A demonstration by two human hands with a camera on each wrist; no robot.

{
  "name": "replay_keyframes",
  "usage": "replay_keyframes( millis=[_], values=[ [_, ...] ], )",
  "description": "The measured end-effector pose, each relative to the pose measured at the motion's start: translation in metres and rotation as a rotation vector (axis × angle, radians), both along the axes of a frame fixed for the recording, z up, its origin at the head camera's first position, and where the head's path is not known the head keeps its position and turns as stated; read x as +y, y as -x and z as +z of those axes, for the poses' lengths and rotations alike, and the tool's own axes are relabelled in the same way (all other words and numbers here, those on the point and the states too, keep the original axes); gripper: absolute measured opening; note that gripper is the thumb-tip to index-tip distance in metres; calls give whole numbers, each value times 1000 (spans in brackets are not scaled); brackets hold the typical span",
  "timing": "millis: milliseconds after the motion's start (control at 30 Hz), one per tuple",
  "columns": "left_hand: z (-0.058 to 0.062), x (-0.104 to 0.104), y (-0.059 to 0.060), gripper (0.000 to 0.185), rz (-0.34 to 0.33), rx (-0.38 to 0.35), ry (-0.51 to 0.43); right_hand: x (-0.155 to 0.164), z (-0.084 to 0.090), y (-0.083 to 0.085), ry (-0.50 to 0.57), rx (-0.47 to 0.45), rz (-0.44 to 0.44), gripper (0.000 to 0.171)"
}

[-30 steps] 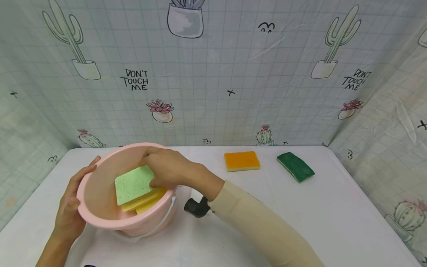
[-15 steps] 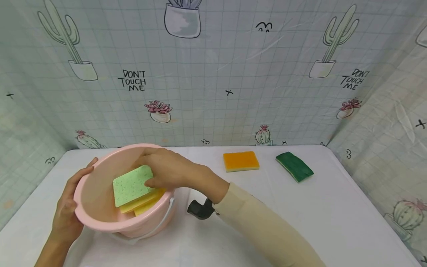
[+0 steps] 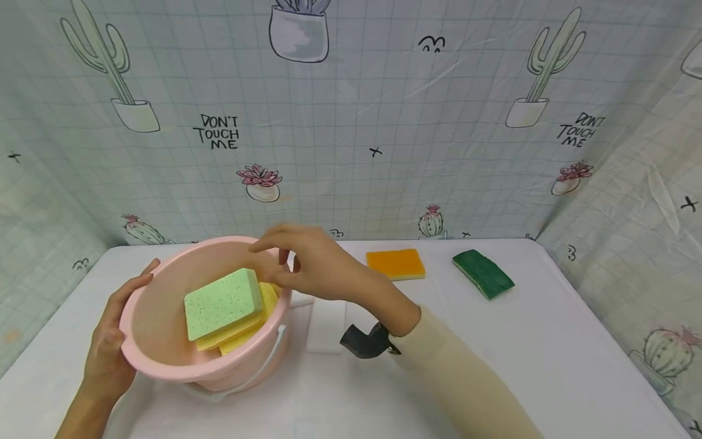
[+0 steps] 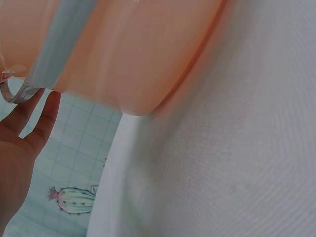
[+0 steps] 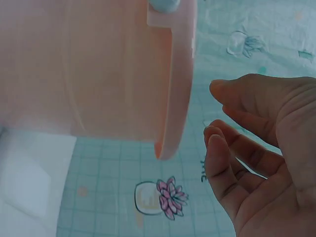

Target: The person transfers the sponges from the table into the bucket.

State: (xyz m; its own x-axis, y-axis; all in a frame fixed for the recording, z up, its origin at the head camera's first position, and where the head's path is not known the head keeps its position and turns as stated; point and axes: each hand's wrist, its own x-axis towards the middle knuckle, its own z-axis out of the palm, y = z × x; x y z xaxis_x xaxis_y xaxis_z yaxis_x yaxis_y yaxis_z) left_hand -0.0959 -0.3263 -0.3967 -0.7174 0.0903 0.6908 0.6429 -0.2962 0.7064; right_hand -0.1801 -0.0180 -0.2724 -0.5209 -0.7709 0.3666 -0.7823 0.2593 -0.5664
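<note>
My left hand (image 3: 109,341) holds the pale pink bucket (image 3: 131,317) by its left side, fingers along the outside just under the rim. In the left wrist view, two fingertips touch the bucket wall (image 4: 133,59) beside its light handle. Inside the bucket, a light green sponge (image 3: 222,305) lies tilted over yellow sponges (image 3: 241,342). My right hand (image 3: 315,262) hovers over the bucket's right rim, fingers loosely bent and nothing between them. The right wrist view has this hand (image 5: 261,153) apart from the rim, thumb and fingertips separated.
On the white table (image 3: 439,366), an orange sponge (image 3: 396,264) and a dark green scouring pad (image 3: 484,274) lie at the back right. A white rectangular block (image 3: 326,326) is right of the bucket. A cactus-print cloth (image 3: 351,122) rises behind.
My right hand has let go of the light green sponge and moved up and right out of the bucket, uncovering the sponge. The left hand stays on the bucket.
</note>
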Motion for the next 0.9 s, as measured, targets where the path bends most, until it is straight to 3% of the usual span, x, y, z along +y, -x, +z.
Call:
replay_keyframes(
  millis=[200,367,667,900],
  values=[
    [0,-1,0,60,1,-13,1,23,-11,5,79,5,-38,33],
    [1,0,1,59,-10,-15,-10,40,-28,8,72,-40,-79,33],
    [2,1,1,58,-13,-24,-10,64,-70,13,34,-165,-158,34],
    [2,0,0,58,5,-40,0,79,-108,21,62,-253,-119,37]
  ],
)
